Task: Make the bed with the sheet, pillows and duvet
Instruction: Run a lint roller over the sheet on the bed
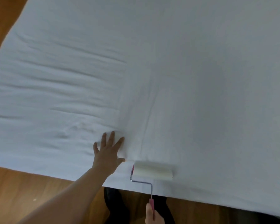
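White sheet (168, 78) covers bed, lies under both hands. Wood floor (23, 188) along near edge and left corner. Step looks like cleaning and smoothing sheet. Left hand (107, 152) flat, fingers spread, pressing sheet near edge. Right hand (153, 215) grips pink handle of lint roller (153, 172). Wrinkles left; smooth, open room right. Next, probably: roll forward, hold sheet tight.

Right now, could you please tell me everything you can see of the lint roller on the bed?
The lint roller has a pale cream drum, a bent silver wire frame and a pink handle. The drum lies flat on the white sheet near the bed's near edge, its axis along that edge. The handle reaches back over the wooden floor, where the right hand grips it. The left hand presses the sheet just beside it.
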{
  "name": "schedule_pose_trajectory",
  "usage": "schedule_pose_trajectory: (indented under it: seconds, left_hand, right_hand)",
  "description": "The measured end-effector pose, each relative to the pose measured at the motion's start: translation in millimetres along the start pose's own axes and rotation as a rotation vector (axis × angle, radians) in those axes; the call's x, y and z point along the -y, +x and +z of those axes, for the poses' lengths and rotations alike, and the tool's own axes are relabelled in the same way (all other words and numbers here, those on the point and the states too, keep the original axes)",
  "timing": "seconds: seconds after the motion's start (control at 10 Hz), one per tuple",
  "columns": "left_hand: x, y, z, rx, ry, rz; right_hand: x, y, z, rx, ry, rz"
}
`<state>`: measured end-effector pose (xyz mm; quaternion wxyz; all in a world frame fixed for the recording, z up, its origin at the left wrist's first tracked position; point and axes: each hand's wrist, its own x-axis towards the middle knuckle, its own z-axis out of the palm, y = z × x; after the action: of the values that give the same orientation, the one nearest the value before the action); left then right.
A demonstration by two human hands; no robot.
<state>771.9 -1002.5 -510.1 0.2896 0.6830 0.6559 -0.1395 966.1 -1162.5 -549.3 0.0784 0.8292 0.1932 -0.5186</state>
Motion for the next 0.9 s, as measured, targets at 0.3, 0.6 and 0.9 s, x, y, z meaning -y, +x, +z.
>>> schedule_pose_trajectory:
  seconds: [0.3,0.6,0.9]
  left_hand:
    - [-9,12,20,-0.088,0.007,-0.075]
    - [-6,18,30,-0.116,0.084,-0.097]
    - [-5,16,30,-0.130,0.081,-0.084]
  right_hand:
    - [132,8,-83,0.090,0.313,-0.132]
    - [293,56,-138,0.163,0.329,-0.185]
    - [337,57,-172,0.090,0.307,-0.251]
